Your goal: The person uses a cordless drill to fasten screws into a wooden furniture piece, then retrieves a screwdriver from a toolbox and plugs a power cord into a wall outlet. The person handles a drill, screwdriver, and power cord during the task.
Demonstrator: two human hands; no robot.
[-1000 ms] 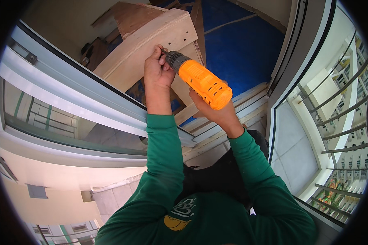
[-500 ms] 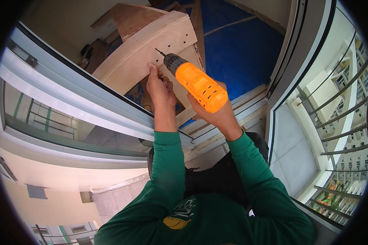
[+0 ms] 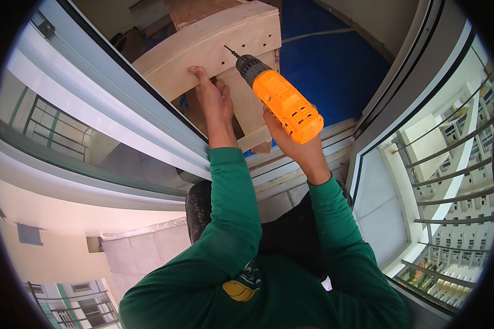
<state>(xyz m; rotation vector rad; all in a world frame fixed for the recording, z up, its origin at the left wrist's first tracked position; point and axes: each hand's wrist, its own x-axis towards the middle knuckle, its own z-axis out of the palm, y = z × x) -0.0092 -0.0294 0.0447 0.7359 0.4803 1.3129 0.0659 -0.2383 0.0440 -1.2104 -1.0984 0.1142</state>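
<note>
At upper centre, the orange drill (image 3: pixel 286 103) is held in the closed grip of the right hand (image 3: pixel 294 149); the plywood board (image 3: pixel 203 46) is touched by the left hand (image 3: pixel 214 101), whose grip's closure cannot be told.

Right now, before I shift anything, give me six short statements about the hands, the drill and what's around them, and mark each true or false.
1. The right hand holds the orange drill. True.
2. Nothing is fitted in the front of the drill. False: a thin dark bit sticks out of it.
3. The thumb of the left hand lies against the face of the pale wooden panel. True.
4. The panel's face has no holes. False: it has several dark holes.
5. Both forearms are bare to the elbow. False: green sleeves cover them nearly to the wrists.
6. A blue floor surface shows to the right of the panel. True.
</note>
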